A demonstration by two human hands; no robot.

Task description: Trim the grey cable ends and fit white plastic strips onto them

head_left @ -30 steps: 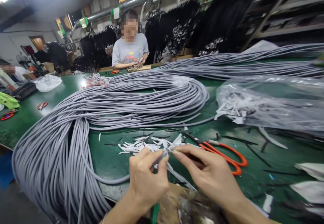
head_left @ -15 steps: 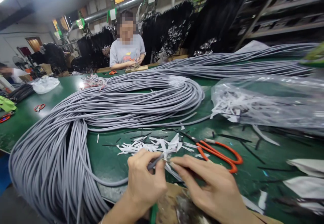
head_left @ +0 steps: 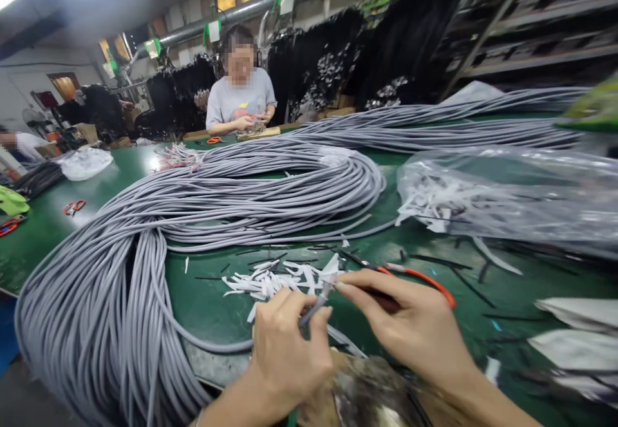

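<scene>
My left hand (head_left: 292, 343) is closed around a grey cable (head_left: 313, 312), whose tip points up and to the right between thumb and fingers. The cable runs left from the hand into a large coiled bundle of grey cables (head_left: 270, 192). At the tip, my right hand (head_left: 405, 321) pinches thumb and forefinger together; what lies between them is too small to make out. Behind the hands is a pile of white strips (head_left: 270, 280). Orange-handled scissors (head_left: 437, 287) lie beyond my right hand, partly hidden by it.
A clear plastic bag (head_left: 526, 189) with white scraps lies at the right. Black offcuts and white pieces (head_left: 574, 351) are scattered on the green table (head_left: 212, 298). Small red-handled scissors (head_left: 74, 207) lie at the left. A co-worker (head_left: 241, 95) sits across the table.
My right hand has moved up and now covers more of the scissors. The cable tip in my left hand has shifted slightly right and tilted upward. The co-worker's hands have moved a little.
</scene>
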